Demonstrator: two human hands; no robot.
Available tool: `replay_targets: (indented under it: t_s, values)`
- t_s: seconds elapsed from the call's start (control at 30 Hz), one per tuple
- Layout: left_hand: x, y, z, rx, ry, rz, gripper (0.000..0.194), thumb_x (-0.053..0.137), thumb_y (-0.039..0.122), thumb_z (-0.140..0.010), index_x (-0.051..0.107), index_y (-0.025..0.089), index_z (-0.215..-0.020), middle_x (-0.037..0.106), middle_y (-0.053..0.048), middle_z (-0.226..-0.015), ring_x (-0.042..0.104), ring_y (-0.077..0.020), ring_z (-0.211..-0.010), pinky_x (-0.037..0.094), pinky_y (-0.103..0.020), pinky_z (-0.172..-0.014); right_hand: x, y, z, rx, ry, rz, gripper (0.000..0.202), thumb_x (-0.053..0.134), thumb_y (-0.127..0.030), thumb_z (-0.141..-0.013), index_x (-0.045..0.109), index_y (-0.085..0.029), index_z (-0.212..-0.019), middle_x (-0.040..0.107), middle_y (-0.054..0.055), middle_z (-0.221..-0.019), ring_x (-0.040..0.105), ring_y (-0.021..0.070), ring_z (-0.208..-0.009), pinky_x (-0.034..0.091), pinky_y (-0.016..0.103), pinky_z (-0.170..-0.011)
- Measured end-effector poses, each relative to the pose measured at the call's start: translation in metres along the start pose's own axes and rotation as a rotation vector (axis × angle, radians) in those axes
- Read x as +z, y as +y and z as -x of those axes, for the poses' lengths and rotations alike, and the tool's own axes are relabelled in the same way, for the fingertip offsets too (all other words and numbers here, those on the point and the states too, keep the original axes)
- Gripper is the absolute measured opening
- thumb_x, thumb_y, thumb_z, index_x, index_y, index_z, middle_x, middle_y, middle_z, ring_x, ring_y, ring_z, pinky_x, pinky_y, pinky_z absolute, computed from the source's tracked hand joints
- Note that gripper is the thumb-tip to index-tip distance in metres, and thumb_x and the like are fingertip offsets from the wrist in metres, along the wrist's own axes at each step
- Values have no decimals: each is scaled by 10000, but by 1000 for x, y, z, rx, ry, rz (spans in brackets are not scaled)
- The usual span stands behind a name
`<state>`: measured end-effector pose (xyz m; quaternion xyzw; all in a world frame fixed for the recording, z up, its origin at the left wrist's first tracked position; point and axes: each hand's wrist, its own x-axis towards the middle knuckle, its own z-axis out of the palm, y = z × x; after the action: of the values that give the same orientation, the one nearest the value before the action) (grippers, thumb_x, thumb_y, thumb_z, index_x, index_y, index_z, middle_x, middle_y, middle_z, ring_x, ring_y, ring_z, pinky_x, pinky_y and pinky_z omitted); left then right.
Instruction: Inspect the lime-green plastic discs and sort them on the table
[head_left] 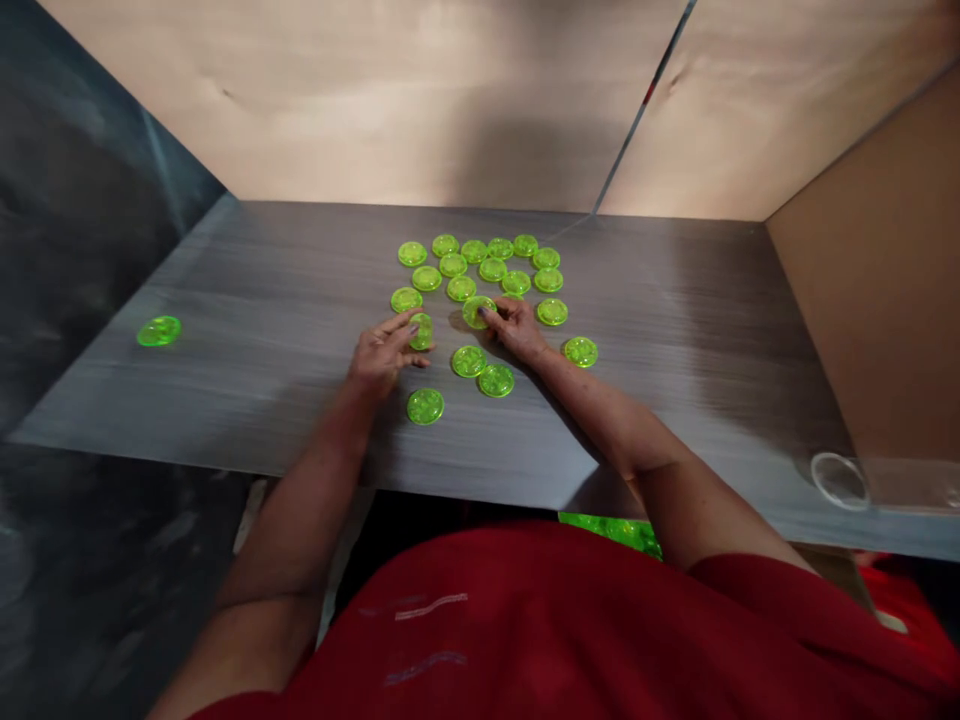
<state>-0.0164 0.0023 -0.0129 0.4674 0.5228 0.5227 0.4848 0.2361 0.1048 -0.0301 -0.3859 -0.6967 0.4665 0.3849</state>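
The fingers (401, 319) of my left hand (377, 352) are pinching one translucent green disc (422, 334), tilting it up above the counter (285, 300), with a lower finger standing apart beneath it. My right hand (519, 328) is clamping a second disc (478, 313) near its right edge, thumb on top, holding it nearly flat just above the surface. The two held discs are sitting near each other, with a small gap between them.

Right behind my right hand, one more disc (513, 297) is peeking out, partly covered by my knuckles. Close on my side, a pair of discs (469, 361) is lying almost edge to edge, and a single disc (425, 406) is resting nearer to me. Beyond my hands, a loose cluster of discs (453, 265) is spreading across the counter, some touching. Two discs (552, 312) are lying to the right of my right hand, the nearer one beside my forearm. Far to the left, a lone disc (159, 331) is resting well apart.

A pale wooden panel (375, 100) is rising behind everything. A clear round rim (817, 475) is showing near the right edge; I'm not making out what it belongs to.
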Motion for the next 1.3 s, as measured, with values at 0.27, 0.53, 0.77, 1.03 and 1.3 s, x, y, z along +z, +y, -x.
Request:
replay_targets:
  t_s: [0.27, 0.53, 0.77, 1.03, 1.3]
  values:
    - [18, 23, -17, -247, -47, 495, 411, 691, 465, -1109, 713, 182, -1406, 843, -100, -951, 750, -194, -678, 595, -267, -571, 3, 6, -3, -58, -31, 23, 507, 739, -678, -1001, 617, -248, -762, 568, -5, -664, 514, 188, -679, 421, 337, -666]
    - [18, 11, -46, -218, -7, 447, 416, 841, 481, -994, 731, 195, -1275, 850, -95, -1008, 803, -210, -749, 602, -271, -604, 3, 8, 0, -62, -25, -20, 595, 702, -822, -931, 668, -239, -817, 596, 2, -696, 545, 187, -685, 449, 327, -639]
    - [8, -5, -42, 33, 12, -120, 681, 988, 559, -754, 820, 178, -1293, 867, -116, -1082, 805, -243, -827, 612, -311, -655, -2, 5, 5, -38, -15, 11, 553, 750, -765, -937, 675, -236, -794, 600, 18, -697, 548, 202, -722, 437, 330, -658]
    - [-20, -24, -46, 516, -89, -896, 439, 797, 383, -928, 830, 215, -1332, 821, -159, -1372, 739, -373, -1322, 561, -575, -1232, -4, 2, 7, -35, -23, -31, 635, 737, -877, -902, 700, -247, -834, 610, 31, -718, 563, 216, -703, 455, 361, -677]
    - [4, 8, -12, 589, 94, -1083, 383, 754, 448, -1058, 789, 261, -1391, 759, -146, -1476, 675, -389, -1365, 537, -595, -1198, -3, 9, 5, -17, 28, -29, 609, 728, -854, -955, 726, -250, -880, 648, 43, -735, 593, 215, -679, 492, 360, -624]
